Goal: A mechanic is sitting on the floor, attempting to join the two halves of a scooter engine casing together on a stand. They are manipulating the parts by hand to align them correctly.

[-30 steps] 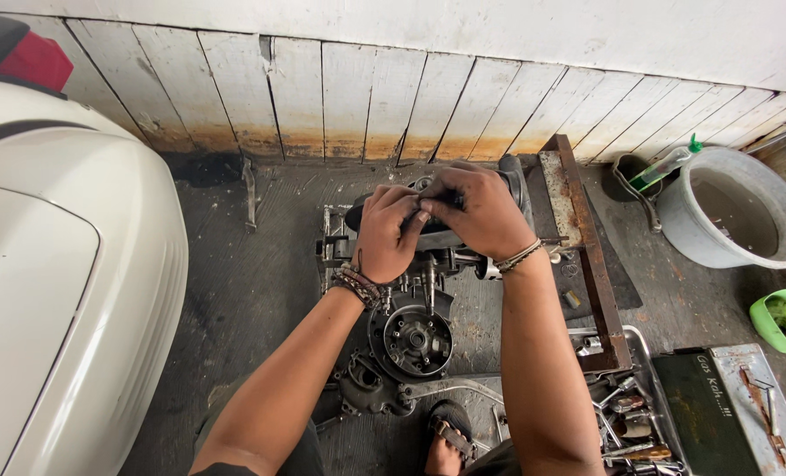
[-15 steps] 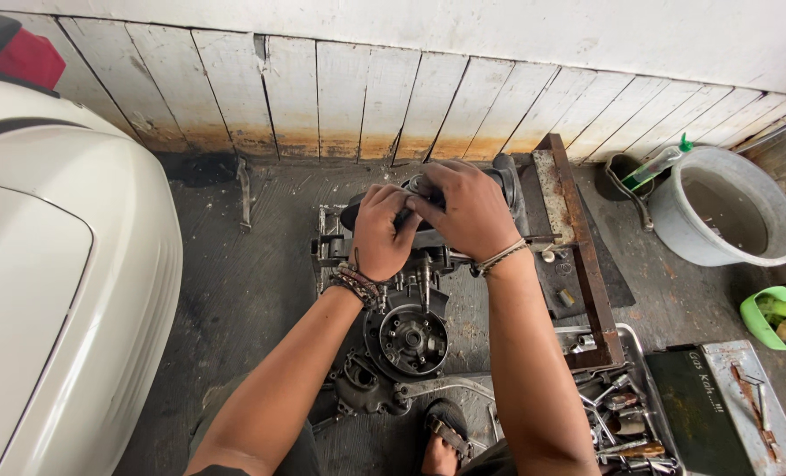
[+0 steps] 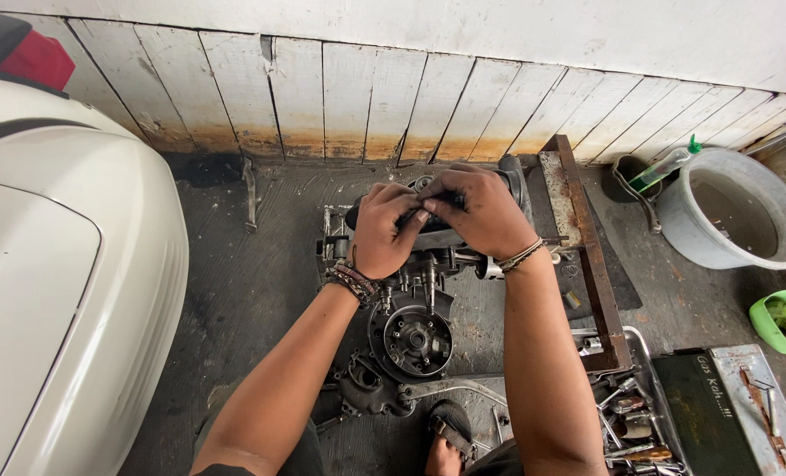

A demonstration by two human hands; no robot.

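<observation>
head view: both hands sit close together on top of a dark engine assy (image 3: 415, 291) that lies on the grey floor near the wooden plank wall (image 3: 367, 97). left hand (image 3: 382, 231) is curled shut round a black part (image 3: 428, 231) at the top of the engine, fingers bent over it, beaded bands on the wrist. right hand (image 3: 481, 211) clamps down on the same black part from the other side, fingers folded, a thin bracelet on the wrist; thumbs/fingertips of the 2 hands touch in the middle. below the hands the round rotor housing (image 3: 411, 339) of the engine faces up, w/ a loose cover piece (image 3: 371, 388) just beside it, lower left. a sandalled foot (image 3: 446, 436) shows at the bottom edge. left: white vehicle bodywork (image 3: 58, 291). right of the engine: rusty metal frame (image 3: 587, 256), then a grey bucket (image 3: 737, 220) w/ a green-capped bottle (image 3: 666, 163) beside it, a small green bowl (image 3: 785, 322), a dark toolbox (image 3: 728, 414) and a tray of tools (image 3: 626, 414).
</observation>
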